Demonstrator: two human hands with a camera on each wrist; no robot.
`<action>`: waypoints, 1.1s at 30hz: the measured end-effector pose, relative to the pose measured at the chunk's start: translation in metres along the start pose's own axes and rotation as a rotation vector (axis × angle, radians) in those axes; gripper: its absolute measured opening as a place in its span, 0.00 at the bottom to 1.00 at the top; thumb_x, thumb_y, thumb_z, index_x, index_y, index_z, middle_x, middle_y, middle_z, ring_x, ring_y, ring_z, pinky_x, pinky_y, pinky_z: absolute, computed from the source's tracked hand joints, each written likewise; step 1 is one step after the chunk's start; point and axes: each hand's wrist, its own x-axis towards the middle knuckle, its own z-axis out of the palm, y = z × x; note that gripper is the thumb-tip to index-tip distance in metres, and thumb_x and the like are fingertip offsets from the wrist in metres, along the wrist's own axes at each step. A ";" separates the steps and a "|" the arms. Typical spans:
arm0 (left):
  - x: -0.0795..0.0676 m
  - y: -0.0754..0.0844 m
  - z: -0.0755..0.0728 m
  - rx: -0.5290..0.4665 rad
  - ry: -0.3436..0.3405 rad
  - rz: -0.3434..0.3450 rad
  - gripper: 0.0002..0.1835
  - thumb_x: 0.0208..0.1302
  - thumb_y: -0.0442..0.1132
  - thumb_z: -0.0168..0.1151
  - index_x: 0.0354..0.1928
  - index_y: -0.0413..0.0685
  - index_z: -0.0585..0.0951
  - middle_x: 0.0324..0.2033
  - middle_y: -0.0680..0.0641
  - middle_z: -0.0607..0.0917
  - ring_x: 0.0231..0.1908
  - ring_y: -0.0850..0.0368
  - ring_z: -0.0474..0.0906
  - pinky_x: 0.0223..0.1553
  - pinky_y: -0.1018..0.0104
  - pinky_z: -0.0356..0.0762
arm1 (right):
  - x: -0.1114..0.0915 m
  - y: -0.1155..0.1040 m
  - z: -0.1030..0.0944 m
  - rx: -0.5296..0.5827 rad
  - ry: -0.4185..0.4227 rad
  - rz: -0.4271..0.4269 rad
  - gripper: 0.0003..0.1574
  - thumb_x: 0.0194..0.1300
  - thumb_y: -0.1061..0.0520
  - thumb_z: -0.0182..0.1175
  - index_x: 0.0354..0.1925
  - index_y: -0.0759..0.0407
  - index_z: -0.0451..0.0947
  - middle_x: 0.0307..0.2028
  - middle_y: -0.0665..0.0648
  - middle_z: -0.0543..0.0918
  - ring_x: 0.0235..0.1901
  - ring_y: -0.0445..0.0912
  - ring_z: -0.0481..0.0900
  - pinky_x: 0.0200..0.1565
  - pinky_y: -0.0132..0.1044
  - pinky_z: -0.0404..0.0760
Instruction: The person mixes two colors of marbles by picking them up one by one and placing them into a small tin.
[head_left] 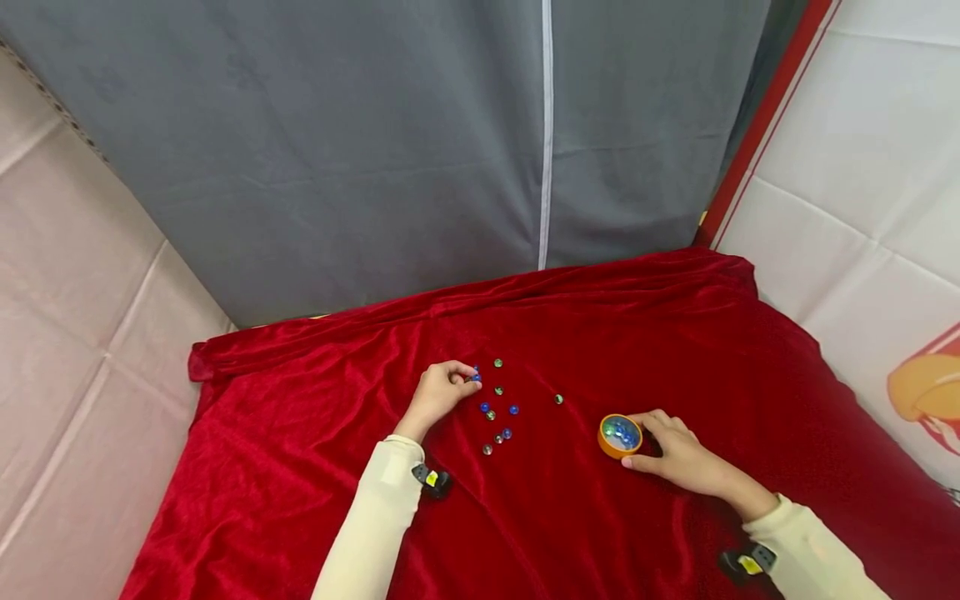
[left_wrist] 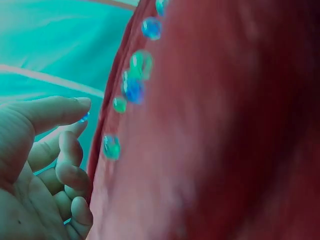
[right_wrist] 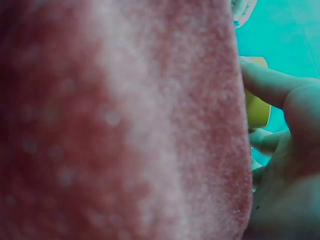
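Note:
Between thumb and forefinger my left hand (head_left: 437, 395) pinches a blue marble (left_wrist: 85, 117), mostly covered by the fingertips in the left wrist view. Scattered just right of that hand, on the red cloth, lie several blue and green-streaked clear marbles, among them a blue marble (head_left: 513, 409) and a green-streaked marble (head_left: 498, 363). My right hand (head_left: 686, 457) grips a small round orange cup (head_left: 611, 451) from its right side, thumb at the near side and fingers at the far side. Blue and green marbles (head_left: 622, 431) show inside the cup. Cloth hides part of the cup in the right wrist view.
Wrinkled red velvet cloth (head_left: 570, 517) covers the table, its back edge bunched up. One green-streaked marble (head_left: 558, 399) lies apart, between the scattered group and the cup. A grey curtain (head_left: 375, 167) hangs behind, with pale panels (head_left: 82, 333) at the sides.

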 end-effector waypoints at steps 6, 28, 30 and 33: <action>-0.003 0.017 0.011 -0.008 -0.036 0.063 0.08 0.52 0.43 0.68 0.34 0.51 0.84 0.15 0.54 0.71 0.17 0.64 0.62 0.22 0.72 0.63 | 0.000 -0.001 0.000 0.000 -0.003 0.009 0.38 0.51 0.39 0.65 0.56 0.56 0.70 0.46 0.55 0.73 0.43 0.46 0.64 0.42 0.39 0.62; -0.027 0.080 0.077 0.019 -0.219 0.227 0.07 0.53 0.48 0.67 0.34 0.60 0.83 0.15 0.58 0.72 0.16 0.67 0.64 0.19 0.74 0.62 | 0.001 -0.003 0.000 -0.010 -0.009 0.021 0.38 0.52 0.38 0.64 0.56 0.56 0.70 0.46 0.55 0.72 0.43 0.46 0.64 0.42 0.39 0.63; -0.028 0.083 0.080 0.022 -0.226 0.234 0.06 0.53 0.48 0.67 0.34 0.60 0.83 0.15 0.58 0.72 0.15 0.67 0.65 0.18 0.74 0.62 | 0.002 -0.004 -0.001 -0.015 -0.010 0.015 0.39 0.52 0.38 0.64 0.56 0.57 0.69 0.46 0.56 0.72 0.43 0.47 0.64 0.41 0.39 0.63; -0.029 0.087 0.084 0.018 -0.239 0.237 0.06 0.53 0.48 0.67 0.33 0.60 0.83 0.15 0.58 0.72 0.15 0.67 0.65 0.18 0.74 0.62 | 0.003 -0.004 -0.002 -0.022 -0.006 0.013 0.39 0.52 0.38 0.64 0.56 0.57 0.70 0.46 0.56 0.72 0.43 0.47 0.64 0.41 0.39 0.64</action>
